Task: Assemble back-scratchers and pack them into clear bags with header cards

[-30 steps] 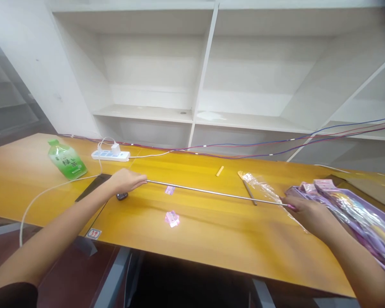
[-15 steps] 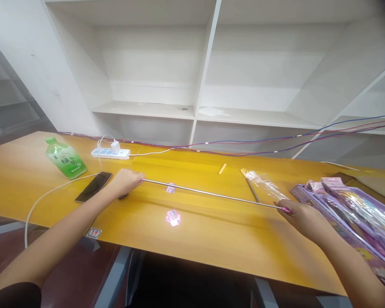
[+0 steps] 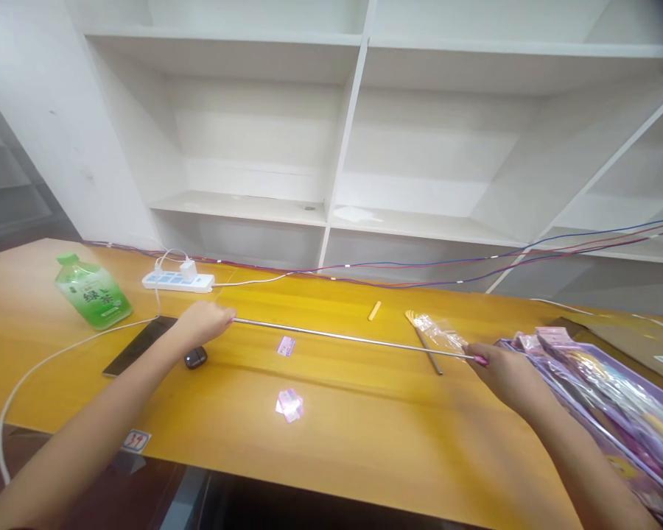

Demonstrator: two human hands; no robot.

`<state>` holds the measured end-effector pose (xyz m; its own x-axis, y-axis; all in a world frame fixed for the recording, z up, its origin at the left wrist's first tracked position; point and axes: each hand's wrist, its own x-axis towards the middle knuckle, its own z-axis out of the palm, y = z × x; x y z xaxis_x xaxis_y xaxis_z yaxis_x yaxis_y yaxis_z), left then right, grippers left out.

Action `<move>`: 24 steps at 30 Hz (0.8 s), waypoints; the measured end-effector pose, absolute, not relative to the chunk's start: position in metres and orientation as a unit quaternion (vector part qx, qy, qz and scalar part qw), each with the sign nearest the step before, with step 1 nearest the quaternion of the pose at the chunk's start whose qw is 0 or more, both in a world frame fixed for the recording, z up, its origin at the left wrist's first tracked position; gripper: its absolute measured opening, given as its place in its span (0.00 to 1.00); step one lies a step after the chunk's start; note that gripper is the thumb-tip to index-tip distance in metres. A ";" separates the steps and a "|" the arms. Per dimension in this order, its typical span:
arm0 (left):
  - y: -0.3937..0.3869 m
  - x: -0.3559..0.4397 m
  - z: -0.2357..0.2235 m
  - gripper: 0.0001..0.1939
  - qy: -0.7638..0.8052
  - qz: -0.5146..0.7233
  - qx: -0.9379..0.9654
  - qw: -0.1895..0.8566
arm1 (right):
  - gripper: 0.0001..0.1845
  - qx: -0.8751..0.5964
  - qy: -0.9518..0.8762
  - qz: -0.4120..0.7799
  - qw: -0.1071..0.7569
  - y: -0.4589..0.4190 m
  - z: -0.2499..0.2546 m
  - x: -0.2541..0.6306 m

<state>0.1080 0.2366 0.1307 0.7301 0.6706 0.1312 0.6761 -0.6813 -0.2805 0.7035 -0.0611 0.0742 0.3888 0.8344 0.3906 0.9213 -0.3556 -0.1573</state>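
both the left hand (image 3: 207,322) and right hand (image 3: 494,372) had fingers closed on the metal rod (image 3: 337,336), probably best gripped evenly.

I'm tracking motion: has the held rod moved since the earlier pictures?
Yes: against the purple slip, the held rod has shifted slightly left and up-frame.

Prob. gap under rod (image 3: 353,339), pkgs (image 3: 613,383) in way at R
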 end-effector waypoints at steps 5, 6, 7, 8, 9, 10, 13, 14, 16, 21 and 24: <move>0.199 0.210 0.140 0.14 -0.379 0.056 -0.920 0.081 | 0.12 -0.837 -0.528 -0.086 0.118 0.015 0.114 0.607; 0.186 0.237 0.140 0.13 -0.370 0.060 -0.926 0.050 | 0.12 -0.815 -0.561 -0.088 0.114 0.035 0.117 0.575; 0.174 0.262 0.139 0.13 -0.361 0.057 -0.930 0.038 | 0.12 -0.796 -0.587 -0.087 0.119 0.054 0.117 0.544; 0.165 0.282 0.137 0.15 -0.358 0.052 -0.932 0.035 | 0.13 -0.785 -0.601 -0.087 0.122 0.070 0.113 0.515; 0.159 0.296 0.134 0.16 -0.356 0.054 -0.932 0.031 | 0.13 -0.775 -0.615 -0.083 0.123 0.083 0.106 0.492; 0.155 0.303 0.129 0.16 -0.353 0.059 -0.933 0.027 | 0.14 -0.762 -0.632 -0.078 0.119 0.091 0.097 0.474; 0.155 0.294 0.111 0.15 -0.335 0.073 -0.938 0.038 | 0.15 -0.743 -0.661 -0.051 0.091 0.096 0.064 0.453; 0.157 0.286 0.104 0.15 -0.329 0.076 -0.940 0.044 | 0.14 -0.738 -0.669 -0.036 0.082 0.093 0.055 0.452; 0.160 0.271 0.088 0.14 -0.325 0.068 -0.942 0.052 | 0.13 -0.724 -0.686 -0.001 0.074 0.086 0.041 0.453; 0.166 0.257 0.064 0.15 -0.319 -0.008 -0.946 0.058 | 0.12 -0.709 -0.697 0.017 0.105 0.079 0.036 0.450; 0.164 0.259 0.063 0.15 -0.305 -0.007 -0.951 0.045 | 0.11 -0.714 -0.690 0.019 0.114 0.078 0.039 0.451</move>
<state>0.2587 0.1643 0.0625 0.8141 0.5792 0.0412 0.5805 -0.8102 -0.0817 0.4511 0.0780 0.0390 0.0461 0.9903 0.1313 0.9818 -0.0207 -0.1890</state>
